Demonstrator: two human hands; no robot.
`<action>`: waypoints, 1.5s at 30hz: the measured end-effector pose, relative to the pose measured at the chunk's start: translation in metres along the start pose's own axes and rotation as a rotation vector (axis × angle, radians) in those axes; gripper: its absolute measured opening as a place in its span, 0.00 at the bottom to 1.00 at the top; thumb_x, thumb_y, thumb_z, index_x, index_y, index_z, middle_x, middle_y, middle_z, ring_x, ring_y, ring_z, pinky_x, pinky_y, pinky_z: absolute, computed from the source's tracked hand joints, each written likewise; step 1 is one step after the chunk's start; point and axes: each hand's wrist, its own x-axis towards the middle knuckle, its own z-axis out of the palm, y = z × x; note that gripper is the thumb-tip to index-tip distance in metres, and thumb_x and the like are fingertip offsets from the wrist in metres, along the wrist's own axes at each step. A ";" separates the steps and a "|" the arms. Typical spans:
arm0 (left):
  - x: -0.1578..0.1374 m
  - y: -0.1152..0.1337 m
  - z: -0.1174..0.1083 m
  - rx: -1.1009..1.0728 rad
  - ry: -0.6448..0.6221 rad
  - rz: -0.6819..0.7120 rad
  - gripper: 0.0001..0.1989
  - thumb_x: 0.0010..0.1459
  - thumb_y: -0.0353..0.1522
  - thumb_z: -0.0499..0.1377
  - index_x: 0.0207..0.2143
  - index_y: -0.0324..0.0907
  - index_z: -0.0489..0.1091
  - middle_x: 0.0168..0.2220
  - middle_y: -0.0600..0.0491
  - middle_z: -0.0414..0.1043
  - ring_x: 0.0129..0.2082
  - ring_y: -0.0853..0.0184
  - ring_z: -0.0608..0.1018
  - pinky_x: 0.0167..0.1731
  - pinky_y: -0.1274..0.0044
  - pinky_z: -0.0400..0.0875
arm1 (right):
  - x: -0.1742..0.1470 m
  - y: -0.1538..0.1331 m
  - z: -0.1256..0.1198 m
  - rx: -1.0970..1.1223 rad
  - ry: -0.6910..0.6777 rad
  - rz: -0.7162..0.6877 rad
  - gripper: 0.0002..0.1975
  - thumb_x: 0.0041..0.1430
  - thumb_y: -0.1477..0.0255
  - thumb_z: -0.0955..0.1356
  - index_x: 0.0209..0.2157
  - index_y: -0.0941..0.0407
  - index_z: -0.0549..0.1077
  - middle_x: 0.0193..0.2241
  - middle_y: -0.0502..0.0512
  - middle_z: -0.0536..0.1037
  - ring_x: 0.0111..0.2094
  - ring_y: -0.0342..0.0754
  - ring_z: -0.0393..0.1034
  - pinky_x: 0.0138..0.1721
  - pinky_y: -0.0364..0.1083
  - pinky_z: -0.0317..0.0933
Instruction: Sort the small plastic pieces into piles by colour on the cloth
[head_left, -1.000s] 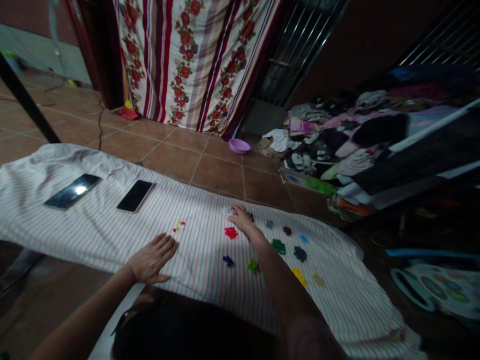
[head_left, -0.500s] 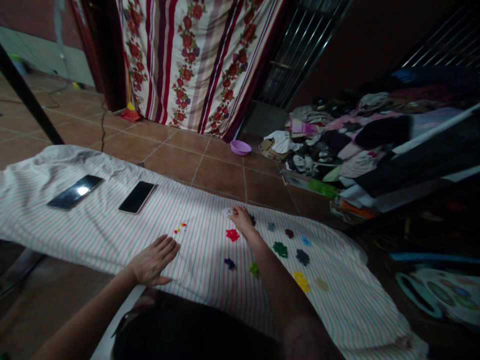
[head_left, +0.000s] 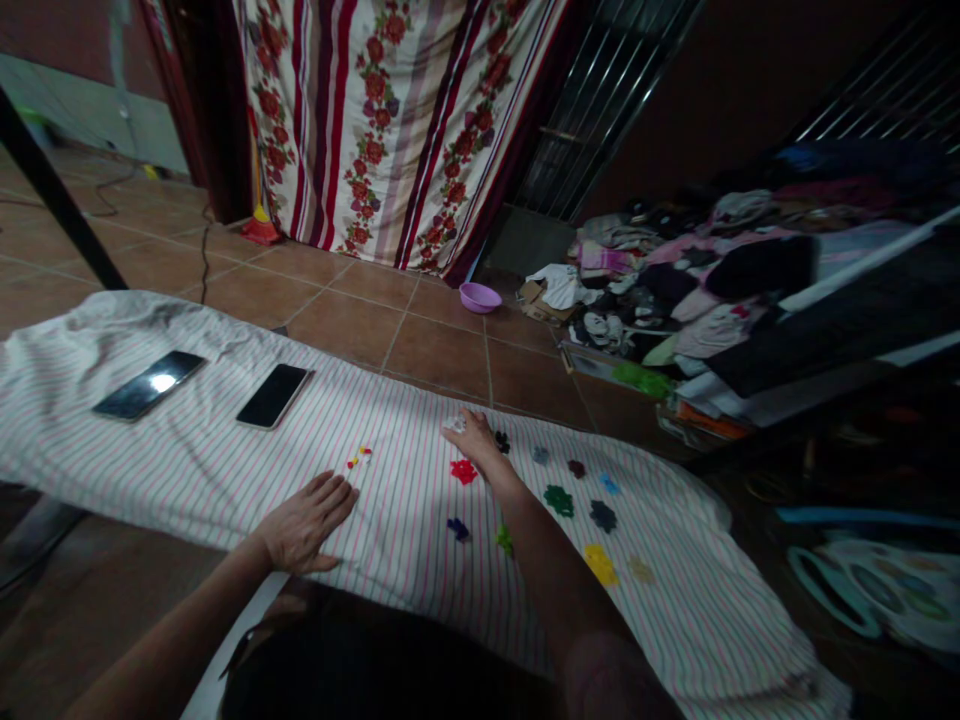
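Observation:
My left hand (head_left: 311, 522) lies flat on the striped cloth (head_left: 405, 440), its fingers stretched out and holding nothing. Just past its fingertips sits a little group of red, yellow and white pieces (head_left: 360, 457). My right hand (head_left: 475, 440) reaches to the far side of the cloth, thumb and fingers apart at a small pile of clear or white pieces (head_left: 454, 424). A red pile (head_left: 463, 471) lies just below that hand, and a black pile (head_left: 502, 441) is to its right. The pieces are too small to name exactly.
Dark blue (head_left: 457, 529), lime (head_left: 504, 540), green (head_left: 559, 500), dark grey (head_left: 603, 515) and yellow (head_left: 601, 565) piles lie around my right forearm. Two phones (head_left: 274, 396) rest on the left. Beyond are a purple basin (head_left: 480, 297) and heaped clothes (head_left: 675, 270).
My right hand has shifted slightly at the clear pile, its thumb and fingers now more spread and more of the black pile showing. My left hand stays put.

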 end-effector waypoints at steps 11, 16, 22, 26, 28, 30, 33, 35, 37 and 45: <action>0.002 0.000 -0.004 0.021 -0.002 0.015 0.42 0.62 0.55 0.45 0.62 0.28 0.56 0.54 0.30 0.67 0.57 0.44 0.68 0.57 0.52 0.60 | 0.000 -0.010 -0.004 -0.056 -0.004 0.038 0.20 0.55 0.66 0.71 0.49 0.54 0.72 0.45 0.60 0.71 0.47 0.53 0.68 0.51 0.51 0.61; 0.002 0.000 -0.005 0.004 -0.015 0.005 0.41 0.62 0.55 0.45 0.63 0.30 0.55 0.56 0.31 0.66 0.58 0.45 0.67 0.57 0.53 0.59 | -0.005 -0.013 -0.011 -0.106 0.018 -0.063 0.22 0.55 0.66 0.71 0.52 0.53 0.73 0.51 0.61 0.72 0.54 0.57 0.62 0.55 0.53 0.57; 0.003 0.001 -0.006 0.025 -0.002 0.024 0.41 0.63 0.54 0.45 0.62 0.27 0.55 0.55 0.30 0.67 0.57 0.44 0.68 0.56 0.52 0.60 | 0.001 -0.019 -0.011 -0.081 -0.038 -0.274 0.15 0.57 0.73 0.69 0.46 0.52 0.78 0.49 0.57 0.75 0.54 0.53 0.62 0.56 0.51 0.56; 0.004 0.001 -0.006 0.037 -0.010 0.017 0.41 0.63 0.55 0.45 0.62 0.27 0.57 0.54 0.30 0.67 0.56 0.44 0.69 0.56 0.52 0.60 | 0.007 -0.022 -0.010 -0.064 -0.052 -0.316 0.10 0.58 0.76 0.68 0.39 0.55 0.80 0.45 0.57 0.78 0.49 0.52 0.66 0.56 0.51 0.56; 0.003 0.001 -0.005 0.033 -0.007 0.020 0.41 0.63 0.55 0.45 0.62 0.27 0.56 0.54 0.30 0.67 0.56 0.44 0.68 0.56 0.51 0.60 | 0.008 -0.023 -0.009 -0.053 -0.042 -0.305 0.10 0.58 0.76 0.67 0.38 0.56 0.80 0.44 0.58 0.79 0.48 0.52 0.67 0.55 0.50 0.56; 0.002 0.000 -0.004 0.023 -0.003 0.017 0.41 0.63 0.55 0.45 0.63 0.28 0.55 0.55 0.31 0.67 0.57 0.44 0.68 0.57 0.52 0.59 | 0.007 -0.021 -0.008 -0.035 -0.020 -0.309 0.10 0.58 0.76 0.67 0.38 0.56 0.80 0.44 0.58 0.79 0.48 0.52 0.67 0.55 0.50 0.57; 0.002 0.000 -0.004 0.017 0.002 0.014 0.41 0.62 0.55 0.45 0.63 0.29 0.55 0.55 0.31 0.66 0.58 0.45 0.67 0.57 0.53 0.59 | 0.005 -0.015 -0.007 -0.006 0.039 -0.309 0.12 0.56 0.74 0.68 0.42 0.54 0.79 0.46 0.58 0.78 0.50 0.53 0.66 0.56 0.52 0.57; 0.002 0.000 -0.004 0.023 0.002 0.016 0.41 0.63 0.55 0.45 0.63 0.29 0.55 0.55 0.31 0.66 0.58 0.45 0.67 0.57 0.53 0.59 | 0.001 -0.008 -0.007 -0.007 0.071 -0.267 0.17 0.53 0.74 0.70 0.46 0.54 0.77 0.49 0.59 0.76 0.52 0.53 0.66 0.56 0.52 0.57; 0.002 0.001 -0.005 0.031 0.005 0.020 0.41 0.63 0.54 0.45 0.62 0.28 0.56 0.55 0.31 0.67 0.57 0.45 0.67 0.57 0.53 0.60 | -0.003 0.001 -0.009 -0.027 0.067 -0.212 0.22 0.51 0.73 0.71 0.50 0.54 0.75 0.52 0.60 0.74 0.53 0.54 0.65 0.55 0.52 0.58; 0.001 0.000 -0.001 0.034 0.032 0.026 0.41 0.62 0.54 0.46 0.63 0.28 0.55 0.55 0.31 0.66 0.57 0.45 0.68 0.57 0.52 0.59 | -0.009 0.014 -0.009 0.000 0.032 -0.023 0.23 0.51 0.74 0.71 0.51 0.56 0.73 0.45 0.59 0.74 0.41 0.48 0.72 0.47 0.47 0.64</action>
